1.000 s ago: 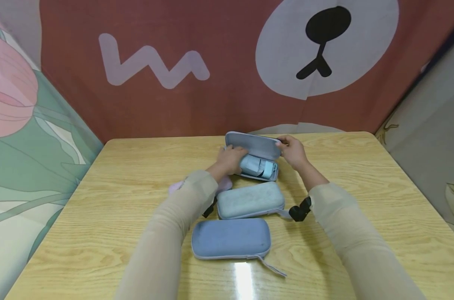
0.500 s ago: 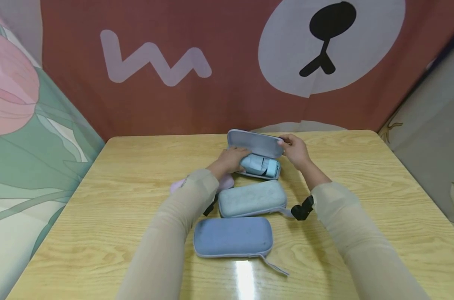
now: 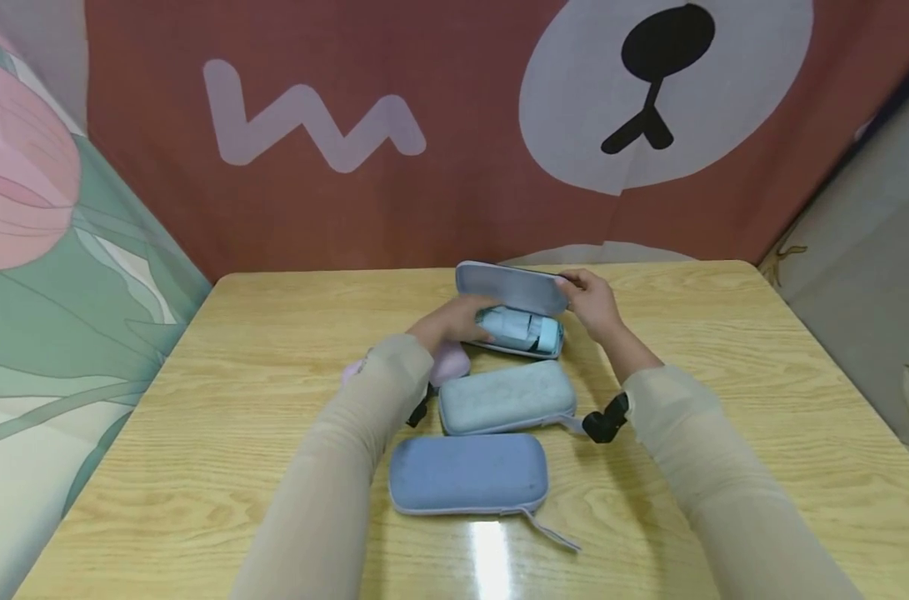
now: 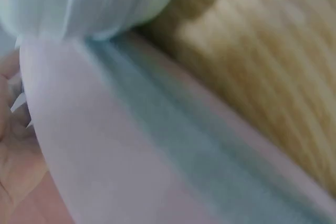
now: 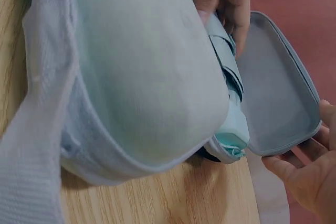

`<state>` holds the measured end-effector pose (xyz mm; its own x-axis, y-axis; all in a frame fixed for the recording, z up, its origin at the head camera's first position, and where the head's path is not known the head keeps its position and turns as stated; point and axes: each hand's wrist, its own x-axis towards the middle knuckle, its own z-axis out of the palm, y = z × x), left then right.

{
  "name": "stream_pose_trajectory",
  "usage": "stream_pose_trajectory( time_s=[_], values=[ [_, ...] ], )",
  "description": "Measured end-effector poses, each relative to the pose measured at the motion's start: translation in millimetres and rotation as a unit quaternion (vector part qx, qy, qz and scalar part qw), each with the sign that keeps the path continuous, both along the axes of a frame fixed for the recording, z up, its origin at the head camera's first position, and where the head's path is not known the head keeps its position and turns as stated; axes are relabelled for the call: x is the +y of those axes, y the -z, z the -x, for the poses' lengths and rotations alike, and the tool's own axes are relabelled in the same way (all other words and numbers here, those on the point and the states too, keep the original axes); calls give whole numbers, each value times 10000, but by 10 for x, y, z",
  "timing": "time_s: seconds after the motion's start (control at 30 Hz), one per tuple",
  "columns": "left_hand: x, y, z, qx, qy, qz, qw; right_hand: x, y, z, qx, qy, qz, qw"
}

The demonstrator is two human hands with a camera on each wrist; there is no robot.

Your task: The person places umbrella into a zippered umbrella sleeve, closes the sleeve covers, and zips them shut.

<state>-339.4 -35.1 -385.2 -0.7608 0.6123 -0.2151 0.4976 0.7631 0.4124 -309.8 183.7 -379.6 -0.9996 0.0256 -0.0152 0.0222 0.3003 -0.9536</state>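
Observation:
An unzipped grey-blue hard case, its lid point(image 3: 510, 286) raised, lies near the table's far edge in the head view. Inside it is a folded compact umbrella point(image 3: 517, 328), light blue, with a strap around its fabric and a pale handle point(image 5: 236, 128). My left hand point(image 3: 456, 318) grips the umbrella's left end, thumb on the near side and fingers across the far side. With thumb and fingers, my right hand point(image 3: 591, 300) pinches the lid's right edge; the right wrist view shows this grip too. The case's left end is hidden behind my left hand.
Closer to me lie a closed pale teal case point(image 3: 506, 398) and a closed blue case point(image 3: 467, 473) with a wrist strap. A lilac case point(image 3: 452, 363) is partly under my left forearm. A printed cloth point(image 3: 454, 208) hangs behind the table.
My left hand has shifted slightly left along the umbrella, from lying over it to gripping its end. More of the umbrella shows. The right hand keeps its hold on the lid.

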Motion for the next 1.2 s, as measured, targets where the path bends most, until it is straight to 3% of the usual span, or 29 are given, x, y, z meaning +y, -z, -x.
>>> stream_pose_trajectory(
  time_s=[0.17, 0.4, 0.47, 0.53, 0.67, 0.7, 0.77, 1.0, 1.07, 1.2],
  values=[
    [-121, -49, 10, -830, -997, -697, 9891, -24, -9, -21, -321, 227, 266, 9989],
    [-224, -110, 13, -1121, -1437, -1292, 9747, -23, -52, -30, -772, 91, -151, 9969],
    [-236, -122, -10, -1208, -1676, -1519, 9666, -24, -49, -37, -947, 12, -170, 9954],
    [-248, -129, -34, -1430, -2052, -1881, 9498, -26, -39, -52, -1145, -86, -120, 9933],
    [-256, -153, -94, -2004, -2988, -2925, 8860, -38, -23, -101, -1490, -245, 142, 9884],
    [-256, -156, -102, -2040, -3144, -3102, 8737, -42, -21, -113, -1546, -268, 192, 9874],
    [-256, -157, -117, -1977, -3333, -3262, 8622, -50, -9, -127, -1592, -272, 244, 9866],
    [-273, -108, -120, -1205, -3212, -2542, 9043, -96, 19, -118, -1374, -162, 406, 9896],
    [-280, -94, -111, -1041, -3230, -2429, 9088, -108, 21, -106, -1316, -149, 408, 9904],
    [-284, -71, -94, -811, -3326, -2341, 9099, -114, 52, -79, -1122, -124, 451, 9926]
  ],
)
